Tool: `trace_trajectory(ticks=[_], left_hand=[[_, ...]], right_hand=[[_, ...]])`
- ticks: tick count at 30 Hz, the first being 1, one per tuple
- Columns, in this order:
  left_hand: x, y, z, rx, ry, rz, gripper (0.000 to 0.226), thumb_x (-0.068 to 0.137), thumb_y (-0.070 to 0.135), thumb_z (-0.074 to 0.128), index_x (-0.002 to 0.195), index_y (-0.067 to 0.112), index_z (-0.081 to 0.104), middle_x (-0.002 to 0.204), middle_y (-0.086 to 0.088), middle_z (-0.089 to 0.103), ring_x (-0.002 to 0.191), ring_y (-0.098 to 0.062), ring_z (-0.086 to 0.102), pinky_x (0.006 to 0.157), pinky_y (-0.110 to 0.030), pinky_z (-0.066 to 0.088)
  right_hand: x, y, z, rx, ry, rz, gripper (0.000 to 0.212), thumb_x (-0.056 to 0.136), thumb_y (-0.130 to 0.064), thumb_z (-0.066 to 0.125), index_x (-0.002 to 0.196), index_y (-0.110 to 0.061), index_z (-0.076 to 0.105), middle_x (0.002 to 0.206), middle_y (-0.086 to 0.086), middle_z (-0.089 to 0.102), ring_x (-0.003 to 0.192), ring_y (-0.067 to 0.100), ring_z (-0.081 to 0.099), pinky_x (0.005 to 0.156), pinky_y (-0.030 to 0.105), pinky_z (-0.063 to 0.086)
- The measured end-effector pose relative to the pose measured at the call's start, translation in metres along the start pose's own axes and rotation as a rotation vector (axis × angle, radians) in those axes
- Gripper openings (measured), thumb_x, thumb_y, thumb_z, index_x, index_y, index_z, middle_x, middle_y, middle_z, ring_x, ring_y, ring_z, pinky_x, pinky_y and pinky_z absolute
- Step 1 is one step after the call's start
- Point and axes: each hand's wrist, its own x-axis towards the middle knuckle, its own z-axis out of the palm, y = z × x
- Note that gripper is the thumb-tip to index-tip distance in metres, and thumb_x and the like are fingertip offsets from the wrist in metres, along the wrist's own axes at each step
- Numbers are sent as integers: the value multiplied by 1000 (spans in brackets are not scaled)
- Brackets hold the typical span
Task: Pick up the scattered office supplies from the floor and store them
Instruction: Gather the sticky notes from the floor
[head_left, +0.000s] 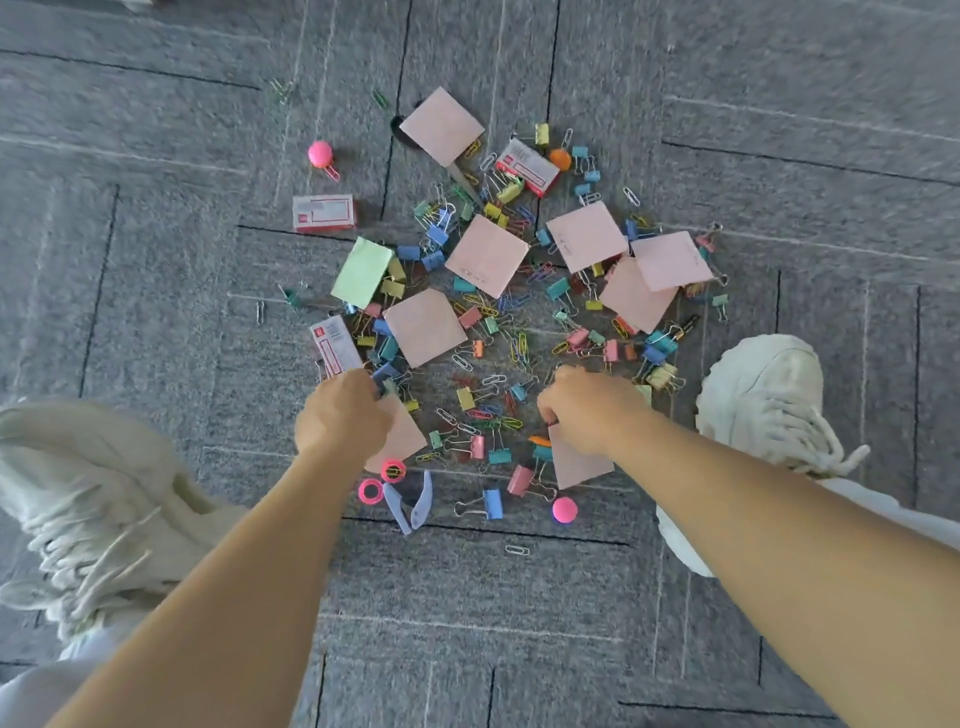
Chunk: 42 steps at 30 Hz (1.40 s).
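From the head view, our left hand (345, 410) curls at the near end of a staple box (335, 345); we cannot tell whether it grips it. Our right hand (587, 410) pinches a pink note (576, 465) above binder clips (492, 503) scattered across the carpet (156, 260).

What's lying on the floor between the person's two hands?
Loose coloured binder clips and paper clips lie scattered between the left hand and the right hand, as the head view shows.
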Motion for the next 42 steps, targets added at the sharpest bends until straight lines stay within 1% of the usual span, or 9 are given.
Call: trace_trajectory(ticks=[6, 10, 14, 19, 22, 25, 30, 38, 42], left_hand=[[-16, 5, -11, -151, 18, 41, 14, 91, 32, 68, 84, 20, 66, 78, -2, 64, 72, -24, 62, 61, -33, 48], [-50, 12, -28, -597, -69, 77, 13, 90, 29, 69, 83, 19, 64, 76, 0, 64, 63, -15, 56, 56, -26, 42], [-85, 26, -57, -1026, -116, -50, 6, 93, 19, 66, 98, 18, 69, 90, 1, 68, 78, -19, 64, 67, -34, 54], [-156, 39, -113, -1503, -277, -33, 17, 93, 1, 58, 104, 11, 67, 98, -11, 70, 87, -27, 66, 69, -38, 57], [-209, 44, -150, -1681, -390, 68, 21, 95, 2, 52, 105, 13, 67, 88, -10, 67, 76, -24, 60, 63, -38, 57], [-259, 43, -186, -1745, -437, 140, 22, 100, 18, 48, 116, 13, 62, 95, -10, 66, 81, -23, 62, 60, -35, 58], [-318, 31, -227, -1507, -303, 263, 18, 94, 14, 64, 111, 8, 64, 96, -9, 69, 84, -22, 64, 66, -32, 58], [-319, 9, -227, -1426, -339, 305, 23, 93, 4, 61, 116, 4, 59, 102, -13, 65, 89, -24, 62, 69, -34, 54], [-315, -7, -232, -1472, -381, 296, 18, 96, 0, 55, 113, 5, 57, 115, -17, 62, 101, -29, 63, 75, -38, 59]], right_hand=[[-2, -4, 0, 108, 55, -4, 17, 89, -9, 63, 86, -25, 68, 107, 0, 53, 89, 28, 60, 67, 35, 44], [-32, 1, -40, 514, 39, -14, 13, 88, -23, 72, 78, -27, 64, 96, -1, 70, 79, 20, 66, 68, 30, 51], [-74, 3, -85, 913, 109, -22, 13, 80, -30, 82, 82, -18, 75, 81, -4, 70, 72, 14, 57, 71, 31, 45], [-150, 3, -134, 1342, 96, -143, 8, 84, -13, 77, 83, -13, 69, 58, -3, 56, 46, 9, 41, 47, 22, 31], [-196, -4, -153, 1276, 212, -164, 11, 80, -19, 82, 78, -17, 71, 68, 5, 59, 57, 20, 42, 55, 27, 33], [-241, -12, -169, 1194, 383, -160, 13, 81, -27, 82, 82, -17, 73, 72, -5, 65, 62, 12, 54, 59, 23, 42], [-303, -33, -194, 1160, 517, -257, 20, 80, -21, 82, 92, -9, 72, 75, -4, 64, 67, 9, 55, 68, 24, 42], [-319, -68, -215, 874, 509, -306, 21, 78, -24, 84, 92, -14, 73, 85, -7, 65, 79, 9, 58, 66, 20, 43], [-321, -81, -221, 772, 497, -282, 17, 86, -27, 78, 96, -13, 77, 100, -1, 71, 94, 17, 62, 82, 30, 48]])
